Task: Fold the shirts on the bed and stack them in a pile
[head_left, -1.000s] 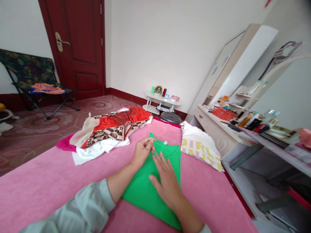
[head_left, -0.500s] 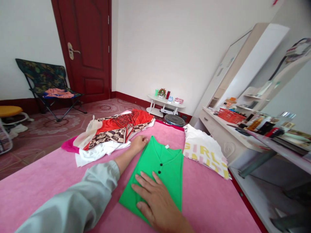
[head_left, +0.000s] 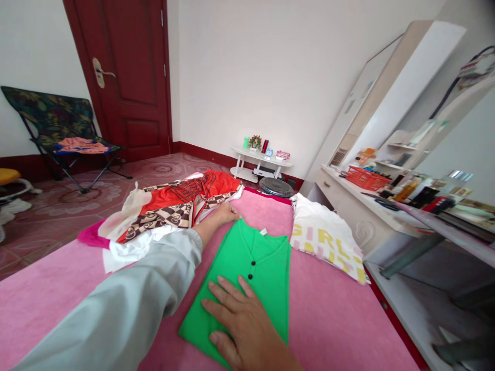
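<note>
A green V-neck shirt (head_left: 257, 263) with dark buttons lies folded into a long panel on the pink bedspread (head_left: 332, 319). My left hand (head_left: 226, 213) is at its far left corner, near the shoulder, with thumb and fingers pinched on the green fabric there. Flat on the lower part of the shirt rests my right hand (head_left: 240, 317), its fingers spread. Left of the shirt is a loose pile of clothes, with a red and brown-checked garment (head_left: 181, 203) on top and white cloth (head_left: 135, 247) below. To the right lies a folded white shirt (head_left: 325, 234) with yellow and pink letters.
A dressing table (head_left: 336, 190) with a red basket (head_left: 367, 178) and bottles runs along the right. Beyond the bed stand a low white shelf (head_left: 263, 158) and a round dark object (head_left: 276, 187). At left are a folding chair (head_left: 50, 118) and a door (head_left: 131, 77).
My left hand has moved forward and closed on the shirt's far left corner. My right hand stays flat on the fabric. The view has shifted slightly.
</note>
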Demonstrator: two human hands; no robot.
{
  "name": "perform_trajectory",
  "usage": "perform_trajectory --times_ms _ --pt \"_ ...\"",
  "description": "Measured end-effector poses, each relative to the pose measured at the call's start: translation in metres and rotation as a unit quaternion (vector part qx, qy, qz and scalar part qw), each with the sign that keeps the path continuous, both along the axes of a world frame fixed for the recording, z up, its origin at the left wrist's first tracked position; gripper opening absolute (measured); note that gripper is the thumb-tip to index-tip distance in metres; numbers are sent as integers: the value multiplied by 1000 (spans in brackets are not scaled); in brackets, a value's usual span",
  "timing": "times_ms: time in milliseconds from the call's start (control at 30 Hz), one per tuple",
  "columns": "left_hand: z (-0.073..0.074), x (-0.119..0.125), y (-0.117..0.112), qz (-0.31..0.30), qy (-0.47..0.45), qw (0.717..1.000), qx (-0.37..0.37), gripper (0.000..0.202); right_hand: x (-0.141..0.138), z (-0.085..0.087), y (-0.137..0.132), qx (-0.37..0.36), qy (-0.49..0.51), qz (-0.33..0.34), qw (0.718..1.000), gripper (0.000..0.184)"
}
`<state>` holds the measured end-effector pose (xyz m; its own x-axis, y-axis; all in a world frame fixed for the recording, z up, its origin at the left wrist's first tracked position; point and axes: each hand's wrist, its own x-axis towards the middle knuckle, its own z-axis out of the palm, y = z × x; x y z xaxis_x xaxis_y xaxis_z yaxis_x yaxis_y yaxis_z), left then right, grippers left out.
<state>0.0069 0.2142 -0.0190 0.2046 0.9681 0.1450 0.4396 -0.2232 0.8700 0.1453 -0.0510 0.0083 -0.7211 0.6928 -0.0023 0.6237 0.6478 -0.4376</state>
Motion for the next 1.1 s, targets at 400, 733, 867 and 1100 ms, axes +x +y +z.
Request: perform_trajectory --times_ms 400,733,867,1100 --pt "-16 5 -19 60 135 988 52 24 -2 6 -4 -19 12 -15 1000 46" --pt "-22 -32 -78 43 144 988 -15 17 -2 6 -10 3 21 -38 999 43" --pt "-20 -32 -81 30 167 985 -36 14 -3 4 -10 2 17 -41 999 44" --pt "-9 -27 -50 3 233 969 -82 10 -4 5 -11 0 18 -44 999 44"
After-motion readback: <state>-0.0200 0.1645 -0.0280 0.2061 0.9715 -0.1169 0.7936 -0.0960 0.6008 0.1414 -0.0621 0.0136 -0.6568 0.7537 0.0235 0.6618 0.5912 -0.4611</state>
